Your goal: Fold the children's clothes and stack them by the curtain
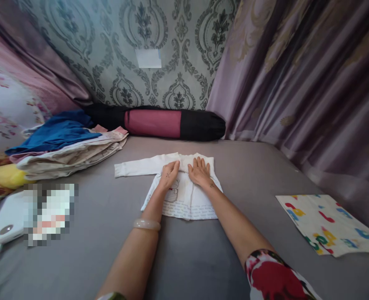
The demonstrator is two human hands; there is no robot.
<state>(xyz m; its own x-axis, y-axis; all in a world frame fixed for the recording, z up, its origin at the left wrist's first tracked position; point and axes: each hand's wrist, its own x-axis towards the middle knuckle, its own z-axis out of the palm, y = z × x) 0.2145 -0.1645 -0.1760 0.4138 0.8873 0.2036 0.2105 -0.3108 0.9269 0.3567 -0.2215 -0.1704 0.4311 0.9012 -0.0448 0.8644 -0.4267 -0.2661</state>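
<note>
A small white long-sleeved garment (184, 200) lies flat on the grey bed surface (190, 258), one sleeve stretched out to the left. Both my hands rest on its upper part, side by side. My left hand (169, 171) lies palm down with fingers together and slightly curled. My right hand (198, 170) lies flat with fingers stretched out over the folded right side. A pale bangle sits on my left wrist.
A pile of folded clothes (65, 146) with a blue item on top lies at the left. A black and pink bolster (171, 123) runs along the wall. A patterned cloth (328, 223) lies at the right, beside curtains. A white device (6, 221) sits at the near left.
</note>
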